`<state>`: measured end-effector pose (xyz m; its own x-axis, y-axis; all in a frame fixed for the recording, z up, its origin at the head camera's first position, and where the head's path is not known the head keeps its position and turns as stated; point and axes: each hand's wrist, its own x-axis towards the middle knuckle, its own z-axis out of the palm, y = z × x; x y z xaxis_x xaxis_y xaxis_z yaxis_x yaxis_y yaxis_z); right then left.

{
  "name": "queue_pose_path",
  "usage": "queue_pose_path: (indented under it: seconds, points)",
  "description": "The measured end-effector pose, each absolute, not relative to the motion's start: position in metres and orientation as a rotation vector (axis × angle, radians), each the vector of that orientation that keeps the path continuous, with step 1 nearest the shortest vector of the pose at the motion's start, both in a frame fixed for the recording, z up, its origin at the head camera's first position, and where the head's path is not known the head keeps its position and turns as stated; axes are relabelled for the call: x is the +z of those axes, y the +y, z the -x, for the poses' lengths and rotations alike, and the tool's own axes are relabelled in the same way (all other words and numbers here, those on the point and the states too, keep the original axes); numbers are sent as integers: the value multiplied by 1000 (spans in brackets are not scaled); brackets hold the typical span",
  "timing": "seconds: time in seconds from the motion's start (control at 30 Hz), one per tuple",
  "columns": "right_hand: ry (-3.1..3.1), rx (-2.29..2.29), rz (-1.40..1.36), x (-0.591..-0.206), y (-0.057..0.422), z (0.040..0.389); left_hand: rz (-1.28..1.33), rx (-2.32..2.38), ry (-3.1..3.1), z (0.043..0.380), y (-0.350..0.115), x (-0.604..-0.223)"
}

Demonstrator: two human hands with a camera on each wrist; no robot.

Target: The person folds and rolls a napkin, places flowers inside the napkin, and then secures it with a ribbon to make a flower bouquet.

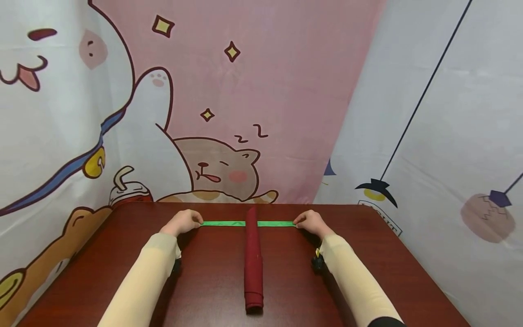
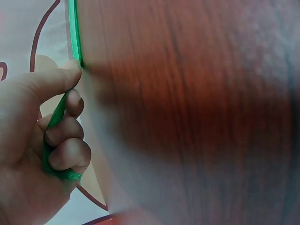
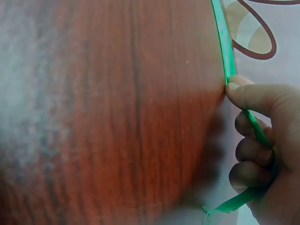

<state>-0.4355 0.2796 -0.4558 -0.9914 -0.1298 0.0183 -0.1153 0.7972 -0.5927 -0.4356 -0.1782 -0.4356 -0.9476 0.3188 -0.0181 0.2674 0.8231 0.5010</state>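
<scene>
While a dark red roll [image 1: 253, 263] lies lengthwise on the reddish-brown wood-grain table [image 1: 212, 272], a taut green ribbon [image 1: 224, 223] passes crosswise beneath it near its far end. To the left of the roll, your left hand [image 1: 185, 221] pinches the ribbon between thumb and finger, the tail tucked through your curled fingers. To the right of the roll, your right hand [image 1: 311, 222] pinches it likewise, a frayed tip sticking out. Behind the roll hangs a pink-and-white cartoon backdrop [image 1: 302, 91]

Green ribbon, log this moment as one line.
left hand: pinches green ribbon | right hand: pinches green ribbon | green ribbon: straight between hands | red roll: on table, crossing over green ribbon
</scene>
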Motion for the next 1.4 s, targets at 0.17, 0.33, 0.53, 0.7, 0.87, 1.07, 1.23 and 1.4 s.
queue_pose_path:
  seconds: [0.17, 0.33, 0.53, 0.7, 0.87, 1.07, 1.23, 1.4]
  points:
    - [2959, -1001, 231, -458, 280, 434, -474, 778, 2903, 434, -180, -437]
    - [2951, -1057, 243, -459, 283, 430, -489, 834, 2883, 432, -183, -439]
    - [2939, -1115, 207, -462, 287, 429, -484, 991, 2833, 431, -191, -445]
    - [2969, -1075, 210, -462, 289, 430, -464, 1036, 2811, 430, -194, -446]
    - [2976, -1061, 223, -463, 290, 429, -445, 1046, 2791, 428, -195, -444]
    - [2966, -1060, 212, -464, 289, 426, -420, 1041, 2787, 426, -196, -446]
    - [2954, -1053, 202, -462, 289, 422, -436, 1051, 2782, 425, -198, -448]
    - [2928, -1062, 202, -460, 290, 416, -438, 1043, 2790, 422, -199, -449]
